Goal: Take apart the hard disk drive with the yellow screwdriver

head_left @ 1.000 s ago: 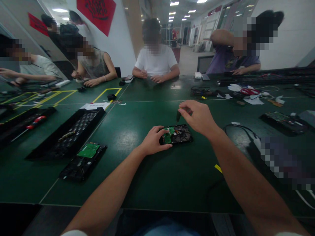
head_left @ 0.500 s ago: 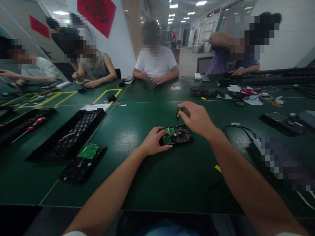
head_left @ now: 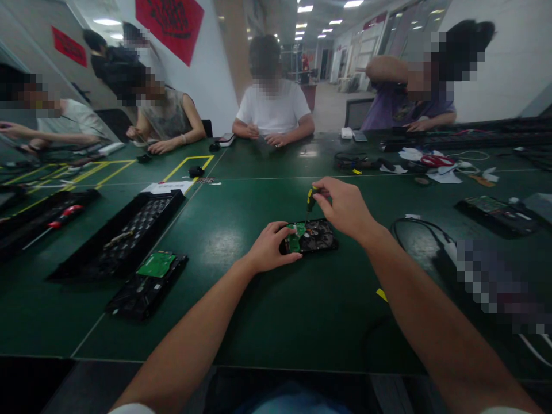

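Observation:
A hard drive (head_left: 319, 238) with a green circuit board (head_left: 295, 237) lies on the green table in front of me. My left hand (head_left: 271, 248) grips its left end, thumb on the near side and fingers over the far edge and board. In my right hand (head_left: 338, 204) is a small black-and-yellow screwdriver (head_left: 311, 199), pinched at the handle and held nearly upright. Its shaft points down at the drive near the board's edge; whether the tip sits in a screw is too small to tell.
Left of me lie another hard drive (head_left: 149, 284), a long black tray (head_left: 129, 230) and a red-handled screwdriver (head_left: 66, 214). A third drive (head_left: 495, 214) and cables (head_left: 425, 223) are on the right. Several people sit around the table (head_left: 276, 322), one in a white shirt (head_left: 273, 109) opposite.
The screwdriver's handle has turned slightly in my right fingers and shows its yellow differently. My left hand and the hard drive have stayed in place.

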Action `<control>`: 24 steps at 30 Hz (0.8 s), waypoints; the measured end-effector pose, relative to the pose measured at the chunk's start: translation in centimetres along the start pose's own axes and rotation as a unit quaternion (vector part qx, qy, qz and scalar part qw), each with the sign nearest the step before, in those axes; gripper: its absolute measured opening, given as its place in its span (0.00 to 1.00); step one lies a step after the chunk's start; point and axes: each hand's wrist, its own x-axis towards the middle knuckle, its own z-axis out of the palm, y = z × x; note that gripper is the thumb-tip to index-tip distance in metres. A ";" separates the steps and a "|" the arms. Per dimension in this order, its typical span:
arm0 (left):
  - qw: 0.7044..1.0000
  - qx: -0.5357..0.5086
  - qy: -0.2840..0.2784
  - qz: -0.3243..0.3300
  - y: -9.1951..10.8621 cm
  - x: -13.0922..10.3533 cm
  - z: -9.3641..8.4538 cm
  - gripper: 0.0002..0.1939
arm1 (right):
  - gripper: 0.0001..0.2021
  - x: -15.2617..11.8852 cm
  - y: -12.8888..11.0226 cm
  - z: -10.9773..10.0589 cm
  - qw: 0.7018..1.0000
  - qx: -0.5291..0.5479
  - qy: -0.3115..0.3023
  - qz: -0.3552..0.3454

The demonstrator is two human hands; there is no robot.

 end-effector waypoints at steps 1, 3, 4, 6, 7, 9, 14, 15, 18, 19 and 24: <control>1.000 -0.001 0.000 0.000 0.0 0.0 0.0 0.37 | 0.09 0.0 0.1 0.0 1.000 0.009 0.001 0.006; 1.000 -0.002 0.000 -0.001 0.0 0.0 0.0 0.37 | 0.08 0.0 0.2 0.1 1.000 0.021 -0.001 0.007; 1.000 -0.002 -0.001 0.000 0.0 0.0 0.0 0.37 | 0.08 0.0 0.2 0.0 1.000 0.023 -0.002 0.003; 1.000 -0.002 -0.001 0.000 -0.1 0.0 0.1 0.37 | 0.07 0.0 0.1 0.0 1.000 0.018 0.000 -0.008; 1.000 -0.002 0.000 0.000 -0.1 0.0 0.1 0.37 | 0.06 0.0 0.1 0.0 1.000 0.012 0.002 -0.012; 1.000 -0.004 -0.001 -0.001 -0.1 0.0 0.0 0.37 | 0.06 0.0 0.0 -0.1 1.000 0.003 0.003 -0.015; 1.000 -0.008 -0.003 -0.003 0.0 0.0 0.0 0.37 | 0.07 0.0 -0.1 -0.1 1.000 0.008 0.000 -0.012; 1.000 -0.008 -0.004 -0.004 0.0 0.0 0.0 0.37 | 0.07 0.0 -0.2 -0.1 1.000 0.012 -0.002 -0.011; 1.000 -0.005 -0.002 -0.006 -0.1 0.0 0.0 0.37 | 0.07 0.0 -0.4 -0.2 1.000 0.021 -0.009 -0.013; 1.000 -0.005 -0.001 -0.006 -0.1 0.0 0.0 0.37 | 0.06 0.0 -0.4 -0.2 1.000 0.021 -0.010 -0.015; 1.000 -0.006 0.000 -0.002 0.0 0.0 0.0 0.37 | 0.07 0.0 -0.6 -0.2 0.999 0.023 -0.010 -0.027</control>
